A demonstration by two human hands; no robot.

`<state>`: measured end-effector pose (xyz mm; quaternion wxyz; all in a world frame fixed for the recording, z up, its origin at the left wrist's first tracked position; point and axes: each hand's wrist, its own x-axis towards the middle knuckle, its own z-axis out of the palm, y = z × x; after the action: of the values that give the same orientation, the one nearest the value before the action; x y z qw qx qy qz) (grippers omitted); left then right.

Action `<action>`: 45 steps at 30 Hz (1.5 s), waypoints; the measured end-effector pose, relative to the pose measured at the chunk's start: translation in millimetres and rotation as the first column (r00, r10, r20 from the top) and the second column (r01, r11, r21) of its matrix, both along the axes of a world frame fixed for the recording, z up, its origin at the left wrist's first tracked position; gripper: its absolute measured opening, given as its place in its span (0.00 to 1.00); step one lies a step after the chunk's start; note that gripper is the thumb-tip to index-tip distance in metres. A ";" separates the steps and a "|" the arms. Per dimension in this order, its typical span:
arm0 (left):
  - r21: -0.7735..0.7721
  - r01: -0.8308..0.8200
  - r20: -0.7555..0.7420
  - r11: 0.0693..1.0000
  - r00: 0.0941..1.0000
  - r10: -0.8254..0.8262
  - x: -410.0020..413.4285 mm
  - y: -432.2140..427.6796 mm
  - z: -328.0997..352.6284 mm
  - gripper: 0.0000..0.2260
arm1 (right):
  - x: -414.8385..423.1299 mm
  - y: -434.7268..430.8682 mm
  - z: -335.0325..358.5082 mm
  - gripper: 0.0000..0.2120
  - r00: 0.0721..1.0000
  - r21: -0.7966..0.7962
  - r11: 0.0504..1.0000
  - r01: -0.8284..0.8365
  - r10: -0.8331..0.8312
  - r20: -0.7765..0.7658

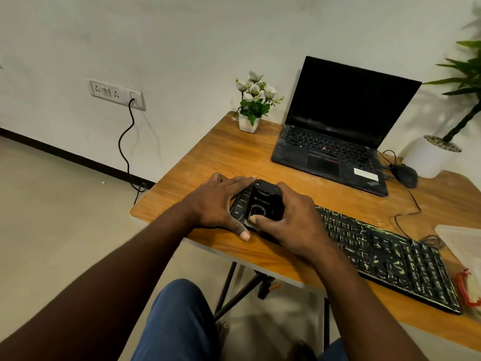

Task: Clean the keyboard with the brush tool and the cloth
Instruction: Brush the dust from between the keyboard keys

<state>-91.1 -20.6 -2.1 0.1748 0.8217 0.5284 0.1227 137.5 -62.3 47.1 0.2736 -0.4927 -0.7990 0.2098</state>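
Observation:
A black keyboard (385, 254), smeared with yellow-green grime, lies slanted along the front of the wooden table (208, 162). On its left end sits a black, rounded brush tool (263, 201) with a logo on top. My right hand (291, 222) grips the tool from the right, thumb pressed on its near end. My left hand (216, 204) clasps the keyboard's left end, thumb at the front edge and fingers reaching over the back toward the tool. The Caps Lock, Shift and Ctrl keys show between my hands. I see no cloth that I can identify.
An open black laptop (338, 121) stands at the back, a wired mouse (406, 174) to its right. A small white flower pot (250, 122) sits at the back left corner. A clear plastic container (463, 241) and a red-rimmed item (466, 287) lie at the right edge.

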 end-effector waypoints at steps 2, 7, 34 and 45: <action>-0.001 -0.008 0.012 1.000 1.000 0.008 0.0 -0.1 1.0 0.62 | -3.0 10.3 1.8 0.23 0.997 0.055 0.996 0.066 -0.068 0.025; 0.002 0.013 0.044 1.000 0.999 -0.013 0.1 -2.7 4.3 0.59 | -8.7 9.0 9.7 0.24 0.997 -0.045 0.997 -0.056 0.053 -0.055; -0.043 -0.038 0.059 0.998 0.997 0.040 0.6 -4.7 4.3 0.67 | 3.7 24.6 9.8 0.23 0.996 -0.078 0.994 -0.083 0.085 0.020; -0.032 -0.018 0.044 0.999 0.999 0.019 2.3 -5.6 6.2 0.64 | 12.6 25.1 10.9 0.25 0.998 -0.123 0.992 -0.043 0.037 -0.043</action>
<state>-88.8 -26.2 4.1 0.1982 0.8110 0.5337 0.1344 150.1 -37.1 58.0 0.2546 -0.4882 -0.7884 0.2743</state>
